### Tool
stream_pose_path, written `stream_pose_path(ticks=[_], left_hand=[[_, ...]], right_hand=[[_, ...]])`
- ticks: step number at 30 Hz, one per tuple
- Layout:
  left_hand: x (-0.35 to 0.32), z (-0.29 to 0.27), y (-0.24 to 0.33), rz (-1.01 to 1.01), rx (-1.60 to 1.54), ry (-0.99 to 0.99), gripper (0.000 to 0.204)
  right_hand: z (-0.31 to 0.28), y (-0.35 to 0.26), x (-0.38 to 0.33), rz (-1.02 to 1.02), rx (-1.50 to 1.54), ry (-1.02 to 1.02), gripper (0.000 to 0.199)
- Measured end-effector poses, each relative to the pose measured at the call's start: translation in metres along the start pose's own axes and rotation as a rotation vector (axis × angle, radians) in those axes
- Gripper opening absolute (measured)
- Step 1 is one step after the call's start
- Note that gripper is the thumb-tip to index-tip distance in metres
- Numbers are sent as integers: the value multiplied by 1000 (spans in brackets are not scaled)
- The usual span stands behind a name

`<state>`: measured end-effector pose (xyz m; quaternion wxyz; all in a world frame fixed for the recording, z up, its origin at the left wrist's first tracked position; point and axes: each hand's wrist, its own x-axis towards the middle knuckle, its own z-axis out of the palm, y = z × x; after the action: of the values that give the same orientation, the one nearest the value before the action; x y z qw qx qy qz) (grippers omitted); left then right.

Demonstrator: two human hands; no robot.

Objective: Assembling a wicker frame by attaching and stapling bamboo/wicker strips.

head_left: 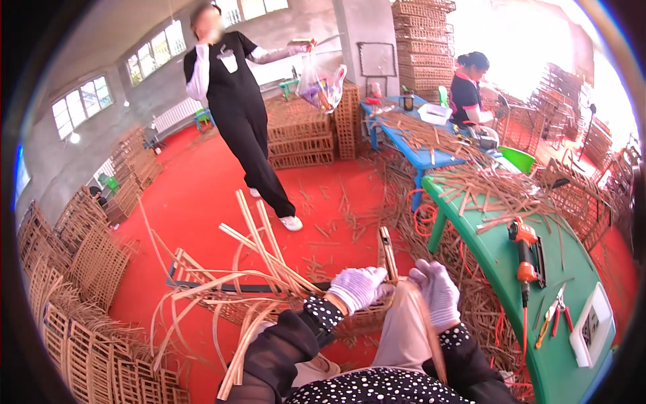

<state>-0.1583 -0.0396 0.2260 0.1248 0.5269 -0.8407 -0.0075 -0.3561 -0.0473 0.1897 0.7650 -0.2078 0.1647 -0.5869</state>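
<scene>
A partly woven basket [232,311] with a dark frame bar lies across my lap, long pale strips [256,236] sticking out from its left side. My left hand [356,289], in a pale lilac knit glove, is closed at the basket's right end, beside a narrow upright loop [386,250]. My right hand [436,294], gloved alike, has its fingers curled around a flat brown strip [431,333]. That strip arches between the hands and hangs down past my right wrist. The exact contact of the fingertips is partly hidden.
On the right, a green table [501,269] holds an orange nail gun [525,252], pliers [560,310], a white power strip [593,324] and loose strips. A person [235,101] carrying a plastic bag stands ahead; another sits by the blue table [424,158]. Stacked baskets [94,337] line the left.
</scene>
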Motion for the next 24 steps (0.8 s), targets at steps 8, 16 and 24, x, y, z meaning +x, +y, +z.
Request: stream_pose_path(ticks=[8,16,24], left_hand=[[-4,11,-7,-11,11,49,29],[-17,5,8,-119,91,78,47],[-33,6,15,-145,59,119,45]], right_hand=[[39,17,-9,-780,-1255,-457,10],[49,13,-26,-92,-133,-204,43],[90,-8,-52,11,-753,-10,37]])
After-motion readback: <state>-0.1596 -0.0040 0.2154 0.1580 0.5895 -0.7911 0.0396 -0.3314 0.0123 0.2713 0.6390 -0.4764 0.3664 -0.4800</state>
